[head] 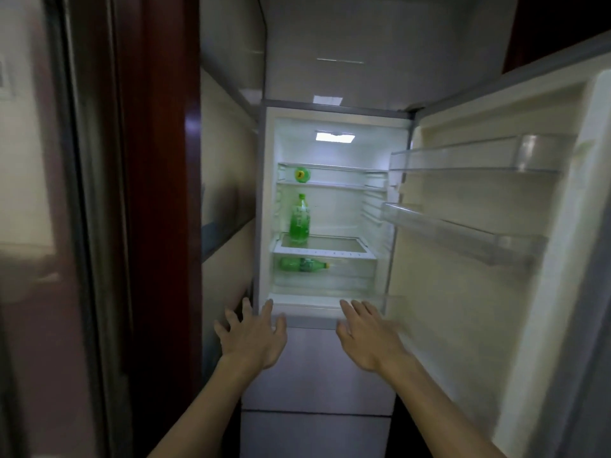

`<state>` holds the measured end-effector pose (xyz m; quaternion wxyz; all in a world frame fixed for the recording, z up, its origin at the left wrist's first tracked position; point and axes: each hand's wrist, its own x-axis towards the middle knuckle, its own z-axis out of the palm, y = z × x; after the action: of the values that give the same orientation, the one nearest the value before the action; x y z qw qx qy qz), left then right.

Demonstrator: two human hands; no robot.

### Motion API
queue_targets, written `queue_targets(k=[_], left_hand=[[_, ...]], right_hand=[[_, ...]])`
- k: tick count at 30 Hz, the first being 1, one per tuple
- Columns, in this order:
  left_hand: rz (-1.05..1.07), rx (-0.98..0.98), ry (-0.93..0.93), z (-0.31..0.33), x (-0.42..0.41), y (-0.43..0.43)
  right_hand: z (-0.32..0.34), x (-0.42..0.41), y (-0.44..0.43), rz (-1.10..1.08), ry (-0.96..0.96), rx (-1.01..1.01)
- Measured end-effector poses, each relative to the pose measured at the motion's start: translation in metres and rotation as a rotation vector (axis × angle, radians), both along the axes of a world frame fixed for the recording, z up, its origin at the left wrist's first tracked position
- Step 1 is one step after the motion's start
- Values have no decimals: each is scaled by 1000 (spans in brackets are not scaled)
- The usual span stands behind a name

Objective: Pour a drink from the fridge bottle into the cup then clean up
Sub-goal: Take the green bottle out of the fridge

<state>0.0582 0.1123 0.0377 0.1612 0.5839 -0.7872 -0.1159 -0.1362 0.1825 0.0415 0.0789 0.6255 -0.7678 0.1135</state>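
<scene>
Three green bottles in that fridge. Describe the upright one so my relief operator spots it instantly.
Look into the lit open fridge compartment, left side. The upright green bottle stands on the glass shelf above the drawer. Unlike the bottle on the shelf above or the bottle in the drawer, it alone stands vertical.

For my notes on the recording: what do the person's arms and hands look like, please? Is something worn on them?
Both forearms are bare, with no sleeves in view. The left hand and the right hand carry no gloves, and no watch, ring or bracelet is visible.

Beyond the fingers (pixel 355 309), the bottle labels (pixel 300 219) are too small to read; the door (pixel 496 259) runs off the right edge; the right hand (pixel 370 338) blurs.
</scene>
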Motion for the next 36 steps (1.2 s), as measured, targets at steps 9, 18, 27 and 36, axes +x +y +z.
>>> queue_targets(k=[9, 18, 27, 36], left_hand=[[-100, -127, 47, -24, 14, -39], [-115, -123, 20, -32, -32, -91], [-87, -108, -2, -11, -85, -167], [-55, -107, -40, -1, -129, -220]], right_hand=[[-12, 16, -35, -13, -47, 89], [-16, -19, -93, -23, -69, 135], [0, -70, -177, 7, -77, 83], [1, -109, -244, 13, -85, 96]])
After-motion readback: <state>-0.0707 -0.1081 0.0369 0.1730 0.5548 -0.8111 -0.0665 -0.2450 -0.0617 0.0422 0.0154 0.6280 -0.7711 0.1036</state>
